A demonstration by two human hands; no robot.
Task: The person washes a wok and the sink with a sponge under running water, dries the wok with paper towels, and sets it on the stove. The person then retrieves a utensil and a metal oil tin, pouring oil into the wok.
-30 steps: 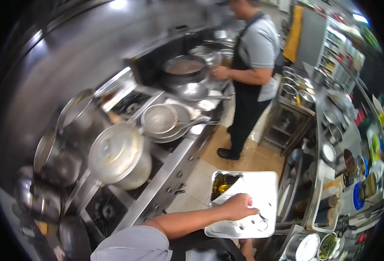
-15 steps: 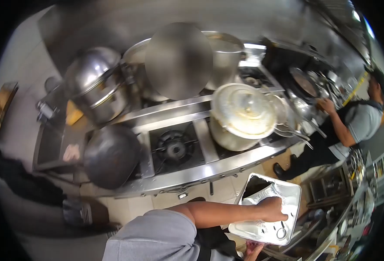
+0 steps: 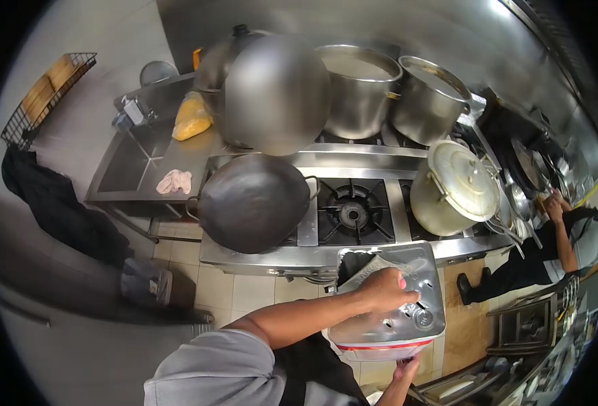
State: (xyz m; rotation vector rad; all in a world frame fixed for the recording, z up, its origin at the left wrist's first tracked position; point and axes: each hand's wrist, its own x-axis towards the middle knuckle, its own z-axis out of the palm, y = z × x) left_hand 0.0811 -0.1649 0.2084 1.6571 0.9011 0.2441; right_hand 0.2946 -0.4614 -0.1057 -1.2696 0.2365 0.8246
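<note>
A large square metal tin (image 3: pixel 426 271) is held in front of me, its top facing up. One corner of the top is cut open, with a dark hole and a bent-up metal flap; several small punctures dot the rest. My left hand (image 3: pixel 385 289) is closed over the top of the tin beside the flap; what its fingers grip there is partly hidden. My right hand (image 3: pixel 407 367) supports the tin at its lower near side, below a red band, with most of its fingers out of sight.
A dark wok (image 3: pixel 255 203) sits on the stove beside a bare burner (image 3: pixel 353 214). Right of it stands a lidded pot (image 3: pixel 454 186); tall steel pots (image 3: pixel 360 95) line the back. A sink (image 3: pixel 126 162) is at left. A co-worker (image 3: pixel 563 250) stands at right.
My view has turned left and moved along the stove, so the wok and sink appear nearer the middle. The tin has come nearer the stove edge, still held by both hands.
</note>
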